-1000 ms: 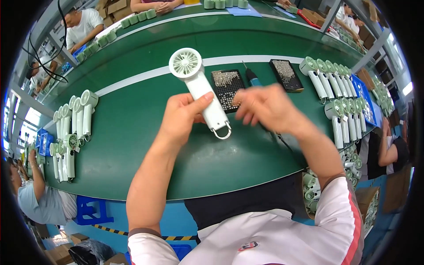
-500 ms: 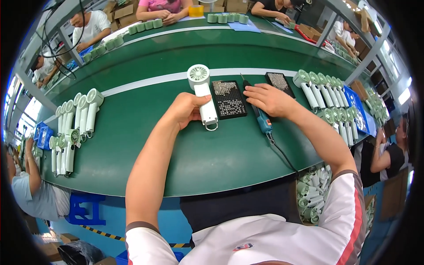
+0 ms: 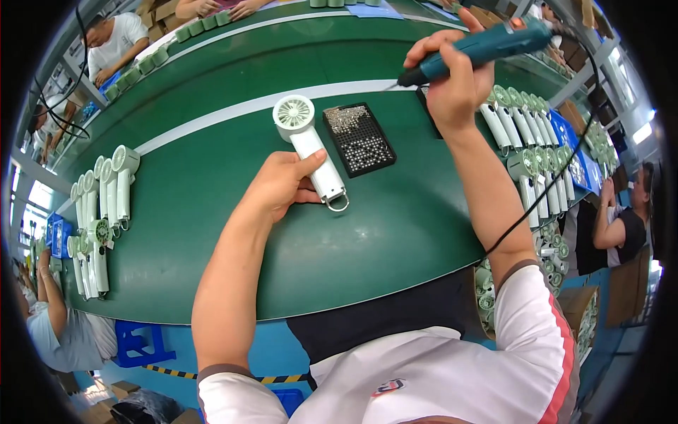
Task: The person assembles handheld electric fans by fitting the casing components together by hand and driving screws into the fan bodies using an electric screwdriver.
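Note:
My left hand is closed round the white handle of a handheld fan, which lies on the green table with its round pale-green grille away from me and a metal loop at the near end. In my right hand is a teal electric screwdriver, lifted above the table. Its black nose and thin bit point left, and a black cord hangs from its back end. Between the hands lies a black screw tray holding many small silver screws. A second black tray is mostly hidden behind my right hand.
Rows of finished-looking handheld fans stand at the left and right of the green table. A blue bin sits at the far right. More fans fill a box below the right edge. Co-workers sit around.
My right hand has picked the electric screwdriver up off the table and raised it, turning its tip leftward. The fan in my left hand has tilted slightly, its head now further left.

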